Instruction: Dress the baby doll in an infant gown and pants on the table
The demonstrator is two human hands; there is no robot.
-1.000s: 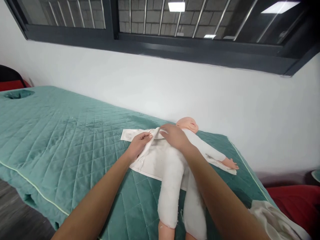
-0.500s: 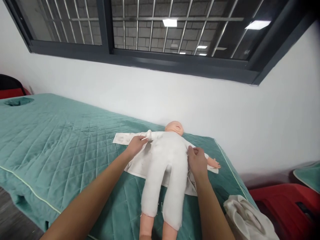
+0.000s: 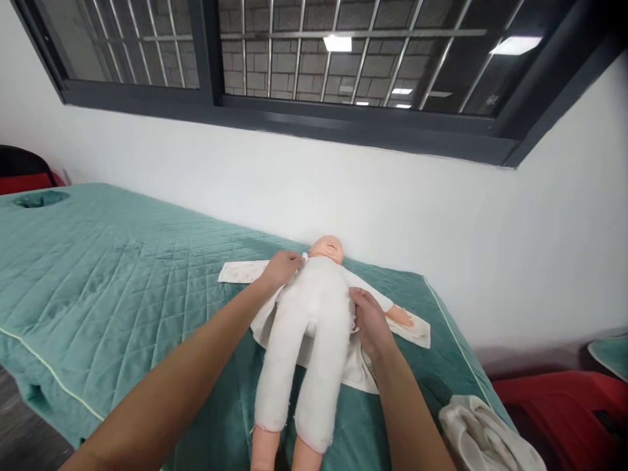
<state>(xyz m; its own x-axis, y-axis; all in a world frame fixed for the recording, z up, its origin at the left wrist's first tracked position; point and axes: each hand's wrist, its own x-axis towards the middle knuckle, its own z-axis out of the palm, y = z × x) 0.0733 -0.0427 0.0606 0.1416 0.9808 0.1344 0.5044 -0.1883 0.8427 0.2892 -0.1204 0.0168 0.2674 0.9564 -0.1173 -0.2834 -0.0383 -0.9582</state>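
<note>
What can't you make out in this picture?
In the head view:
The doll: feet cut off by the bottom edge.
The white long-sleeved top: middle hidden under the doll.
The right hand: some fingertips hidden by the hand itself, so any hold is unclear.
The crumpled cloth: near end cut off by the bottom edge.

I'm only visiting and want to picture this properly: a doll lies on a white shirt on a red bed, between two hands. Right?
Not quite: the bed is green, not red, as the head view shows. The doll does lie on a white shirt, between the left hand and the right hand.
</note>
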